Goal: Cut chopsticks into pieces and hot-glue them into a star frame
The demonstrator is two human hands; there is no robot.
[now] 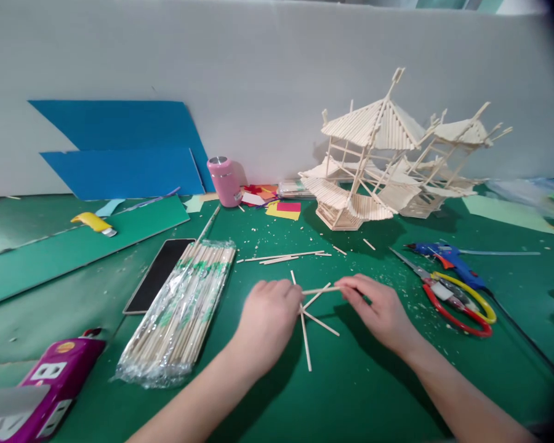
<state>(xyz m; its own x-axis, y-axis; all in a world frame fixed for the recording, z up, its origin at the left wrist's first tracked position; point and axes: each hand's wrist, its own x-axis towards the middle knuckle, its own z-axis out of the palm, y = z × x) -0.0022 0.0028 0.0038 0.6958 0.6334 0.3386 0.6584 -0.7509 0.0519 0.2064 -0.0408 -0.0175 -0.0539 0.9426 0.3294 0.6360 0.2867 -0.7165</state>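
Note:
My left hand (271, 320) and my right hand (379, 307) hold a thin wooden stick (322, 290) level between them, one at each end. Its left end is hidden behind the fingers of my left hand. Below it, several crossed wooden sticks (307, 344) fan out on the green table like a star, partly covered by my left hand. More loose sticks (281, 257) lie just behind. To the left rests a clear plastic pack of chopsticks (184, 314), with one poking out of its top.
A stick-built pavilion model (373, 166) stands at the back right. Scissors (461, 304) and a blue glue gun (447, 255) lie on the right. Leftward are a phone (159, 274), a purple power strip (58, 381), a yellow cutter (93, 223) and a pink bottle (225, 183).

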